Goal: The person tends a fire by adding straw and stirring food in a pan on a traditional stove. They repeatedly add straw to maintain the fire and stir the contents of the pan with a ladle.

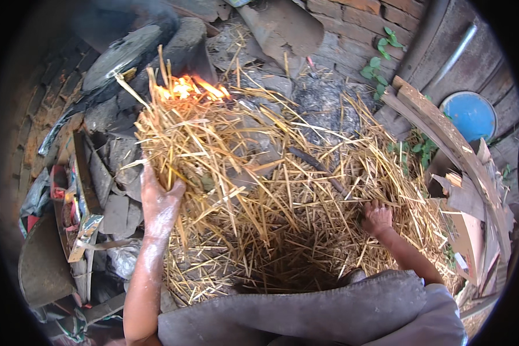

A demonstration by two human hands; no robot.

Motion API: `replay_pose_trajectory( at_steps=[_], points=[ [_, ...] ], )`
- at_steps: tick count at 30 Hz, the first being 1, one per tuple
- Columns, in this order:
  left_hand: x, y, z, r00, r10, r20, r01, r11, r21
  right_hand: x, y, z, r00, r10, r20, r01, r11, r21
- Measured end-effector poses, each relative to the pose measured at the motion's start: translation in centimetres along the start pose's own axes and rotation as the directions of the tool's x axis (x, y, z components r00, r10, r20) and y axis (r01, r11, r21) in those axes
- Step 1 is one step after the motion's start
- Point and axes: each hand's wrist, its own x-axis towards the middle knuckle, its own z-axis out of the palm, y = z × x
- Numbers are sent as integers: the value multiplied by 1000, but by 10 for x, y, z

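My left hand (160, 197) grips a loose bundle of dry straw (186, 142), thumb on its near side and fingers mostly hidden behind the stalks. Just beyond the bundle, bright flames (190, 88) burn at the mouth of a sooty stove (190, 39), some of them at the straw's far end. My right hand (377, 216) is low in the straw heap (406, 199) on the right, its fingertips buried among stalks. Whether it grasps any cannot be seen. A dark stick (315, 162) lies on the straw between the hands.
A round, ash-grey lid or pot top (121, 58) sits by the stove, with smoke behind. Ash (324, 108) covers the ground near the brick wall (363, 17). Wooden boards (450, 125) and a blue round lid (469, 116) stand right. Broken boxes and scraps (73, 203) crowd the left.
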Motion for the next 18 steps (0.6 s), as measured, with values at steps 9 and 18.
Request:
replay_pose_trajectory(
  at_steps=[9,18],
  points=[
    [-4,-2,2,999,-52,-1,52,994,-95,-1,127,66,893,99,-439,-168,978,-121],
    [2,18,-6,999,-33,19,32,997,69,9,12,64,998,39,-56,-35,997,68]
  ],
)
